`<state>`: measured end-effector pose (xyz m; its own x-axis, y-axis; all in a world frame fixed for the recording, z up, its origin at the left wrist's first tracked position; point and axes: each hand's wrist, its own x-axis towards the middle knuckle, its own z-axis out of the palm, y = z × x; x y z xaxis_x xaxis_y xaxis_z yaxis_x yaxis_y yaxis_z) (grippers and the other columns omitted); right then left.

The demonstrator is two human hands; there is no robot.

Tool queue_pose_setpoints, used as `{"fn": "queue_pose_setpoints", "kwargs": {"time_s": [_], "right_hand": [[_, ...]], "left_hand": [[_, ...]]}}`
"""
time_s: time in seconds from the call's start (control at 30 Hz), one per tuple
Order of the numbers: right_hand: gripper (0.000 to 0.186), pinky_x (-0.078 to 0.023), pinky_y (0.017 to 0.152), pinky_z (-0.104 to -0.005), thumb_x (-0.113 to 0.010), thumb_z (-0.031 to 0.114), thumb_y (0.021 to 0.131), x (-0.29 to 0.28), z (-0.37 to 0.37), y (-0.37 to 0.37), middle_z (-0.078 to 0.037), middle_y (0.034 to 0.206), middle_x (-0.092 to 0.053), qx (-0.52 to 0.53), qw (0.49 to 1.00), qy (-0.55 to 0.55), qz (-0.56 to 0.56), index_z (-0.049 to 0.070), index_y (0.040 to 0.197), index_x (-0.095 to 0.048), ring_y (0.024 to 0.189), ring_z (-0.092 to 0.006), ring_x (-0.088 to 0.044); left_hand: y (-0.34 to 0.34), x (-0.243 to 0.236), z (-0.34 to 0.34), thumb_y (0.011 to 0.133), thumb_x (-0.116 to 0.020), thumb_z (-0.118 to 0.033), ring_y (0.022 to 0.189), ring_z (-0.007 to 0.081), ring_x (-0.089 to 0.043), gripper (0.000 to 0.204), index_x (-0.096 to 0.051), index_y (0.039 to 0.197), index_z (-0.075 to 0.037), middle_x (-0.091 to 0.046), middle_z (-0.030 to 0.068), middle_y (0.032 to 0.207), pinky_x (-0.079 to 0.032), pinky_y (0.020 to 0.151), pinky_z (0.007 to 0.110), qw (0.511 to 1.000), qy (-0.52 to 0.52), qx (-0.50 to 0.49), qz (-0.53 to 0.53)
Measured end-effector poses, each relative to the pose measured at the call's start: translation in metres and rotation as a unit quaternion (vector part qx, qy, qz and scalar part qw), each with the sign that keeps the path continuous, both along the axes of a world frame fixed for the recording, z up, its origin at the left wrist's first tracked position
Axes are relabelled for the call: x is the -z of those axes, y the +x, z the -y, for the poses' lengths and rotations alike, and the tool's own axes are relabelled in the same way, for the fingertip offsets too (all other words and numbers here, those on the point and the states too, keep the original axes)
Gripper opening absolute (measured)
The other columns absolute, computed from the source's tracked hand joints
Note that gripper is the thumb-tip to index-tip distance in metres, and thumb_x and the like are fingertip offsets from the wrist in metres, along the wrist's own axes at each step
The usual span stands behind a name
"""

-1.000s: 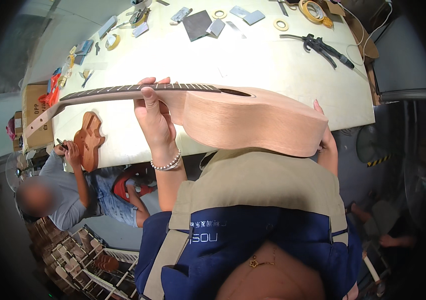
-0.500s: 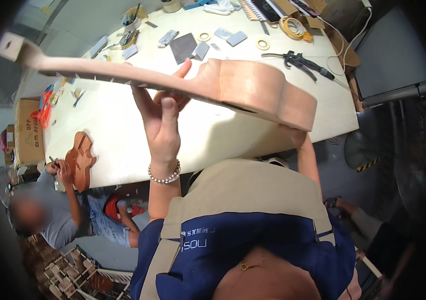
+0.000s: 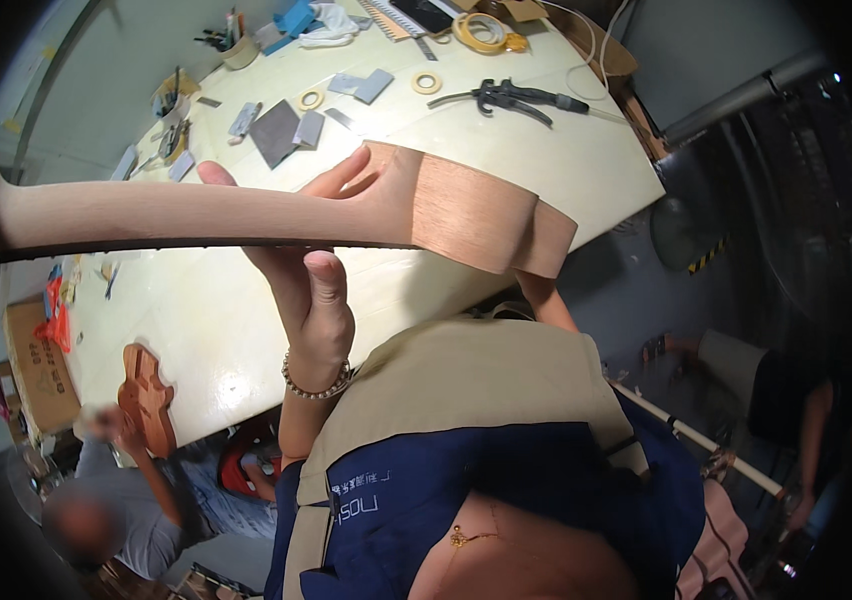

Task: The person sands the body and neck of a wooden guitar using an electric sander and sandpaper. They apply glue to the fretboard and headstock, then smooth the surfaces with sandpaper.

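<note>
An unfinished pale wooden ukulele [image 3: 476, 205] is held above the worktable, its neck [image 3: 196, 215] stretching to the left and its dark fretboard edge facing down. My left hand [image 3: 314, 310] is around the neck near the body, with the thumb on the near side and fingertips showing beyond it. A beaded bracelet [image 3: 316, 378] circles that wrist. My right hand is at the far right end of the body; its fingers are hidden by the wood, and only the right forearm [image 3: 549, 303] shows.
On the worktable [image 3: 216, 320] lie a black air blow gun [image 3: 511, 98], tape rolls [image 3: 481, 33], a dark abrasive sheet [image 3: 274, 133] and small grey blocks [image 3: 374, 86]. At the left, a co-worker [image 3: 146, 520] handles a brown guitar-shaped body [image 3: 148, 400]. Another person sits at right.
The ukulele has turned so more of the neck's back shows, and its head has shifted left and nearer. My right hand has slipped from sight behind the body. The view has swung right.
</note>
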<state>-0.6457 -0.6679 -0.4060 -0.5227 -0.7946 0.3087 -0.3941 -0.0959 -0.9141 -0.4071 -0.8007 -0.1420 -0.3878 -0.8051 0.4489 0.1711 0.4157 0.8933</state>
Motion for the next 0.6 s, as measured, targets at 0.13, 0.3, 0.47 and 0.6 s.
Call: {"fn": "queue_pose_setpoints", "kwargs": {"time_s": [0.13,0.3,0.47,0.6], "right_hand": [[0.069,-0.043,0.097,-0.0366,-0.080,0.011,0.069,0.008,-0.018,0.002,-0.008,0.126,-0.053,0.026,1.000,0.011,-0.001,0.006,0.130,-0.047,0.116,-0.0214,-0.051],[0.071,-0.043,0.098,-0.0372,-0.080,0.013,0.069,0.011,-0.034,0.001,-0.008,0.127,-0.053,0.049,0.998,0.027,-0.009,0.006,0.131,-0.046,0.117,-0.0222,-0.051],[0.072,-0.043,0.098,-0.0378,-0.081,0.014,0.070,0.010,-0.056,-0.002,-0.008,0.128,-0.053,0.062,0.997,0.051,-0.013,0.006,0.132,-0.045,0.117,-0.0231,-0.051],[0.073,-0.043,0.099,-0.0383,-0.081,0.016,0.070,0.004,-0.066,0.000,-0.008,0.129,-0.052,0.064,0.995,0.070,0.004,0.007,0.133,-0.044,0.118,-0.0238,-0.051]], "left_hand": [[-0.006,0.010,0.006,0.094,-0.039,-0.055,0.120,0.0269,-0.051,0.081,0.013,0.147,-0.024,-0.046,0.0319,0.129,-0.039,0.100,0.038,1.000,-0.020,-0.003,0.006],[-0.011,0.016,0.011,0.095,-0.045,-0.046,0.115,0.0216,-0.052,0.081,0.012,0.147,-0.023,-0.050,0.0286,0.127,-0.043,0.093,0.033,0.998,0.048,0.017,-0.036],[-0.019,0.019,0.017,0.096,-0.044,-0.045,0.106,0.0191,-0.059,0.075,0.006,0.148,-0.026,-0.049,0.0293,0.128,-0.047,0.092,0.034,0.995,0.066,0.050,-0.050],[-0.022,0.017,0.016,0.097,-0.047,-0.039,0.094,0.0121,-0.053,0.078,0.010,0.147,-0.020,-0.055,0.0253,0.122,-0.044,0.080,0.025,0.993,0.092,0.063,-0.049]]}}
